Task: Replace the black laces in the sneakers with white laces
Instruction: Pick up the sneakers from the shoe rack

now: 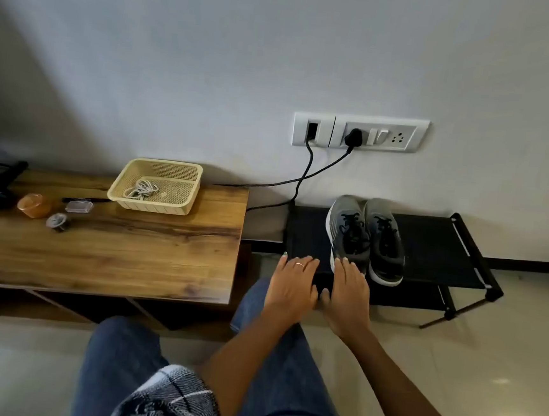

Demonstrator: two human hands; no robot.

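on black rack (pixel 436 245) | grey sneakers (pixel 367 236) | left hand (pixel 293 284), right hand (pixel 348 292) flat, near

The person wears blue jeans (pixel 121 353). The jeans look soft and a bit faded, and they cover both legs. A dark cloth with white lines (pixel 170 401) in a check pattern shows low in the view. It is black and grey, with thin white stripes that cross each other. Both arms are bare, with no sleeves on them. The left hand (pixel 291 287) has a thin ring (pixel 300 265) on one finger. The right hand (pixel 348 295) wears no ring. The fingernails on both hands are painted a pale, light colour.
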